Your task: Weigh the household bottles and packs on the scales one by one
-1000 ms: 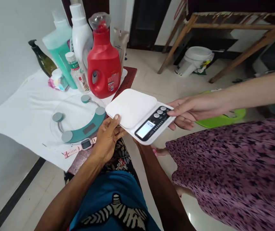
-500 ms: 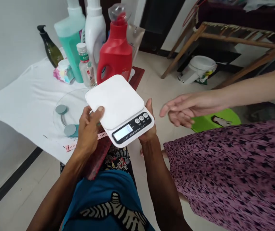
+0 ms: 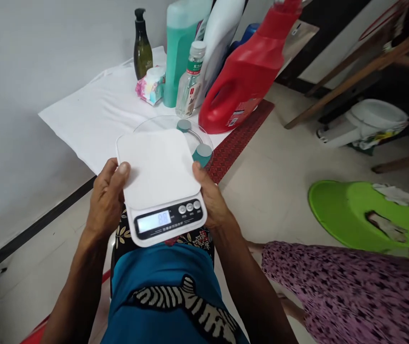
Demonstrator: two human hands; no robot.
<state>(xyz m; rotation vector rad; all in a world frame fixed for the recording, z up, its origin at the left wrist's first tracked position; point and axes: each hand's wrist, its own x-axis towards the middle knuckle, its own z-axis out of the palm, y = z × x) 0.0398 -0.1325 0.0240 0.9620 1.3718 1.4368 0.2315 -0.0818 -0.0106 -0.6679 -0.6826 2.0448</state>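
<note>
Digital kitchen scale (image 3: 159, 172) in white sits between the person's two hands, held in front of the body, with its far edge overlapping the glass bathroom scale (image 3: 203, 152) in view. The left hand (image 3: 107, 200) is clamped on the left edge, thumb on top of the platform; the right hand (image 3: 214, 199) grips the right edge. Most fingers are hidden, probably underneath, bearing the weight. Holding it by opposite sides seems to keep it steady and fairly level, and leaves the lit display (image 3: 154, 220) and buttons facing the person; the digits are too faint to read surely.

Farther off, a red detergent jug (image 3: 243, 76), a clear bottle (image 3: 189, 86) and a dark pump bottle (image 3: 142, 55) stand toward the far side of the white cloth (image 3: 78, 114), perhaps to free its near part. At right, another person's patterned skirt (image 3: 315, 282) shows near a green basin (image 3: 333, 205).
</note>
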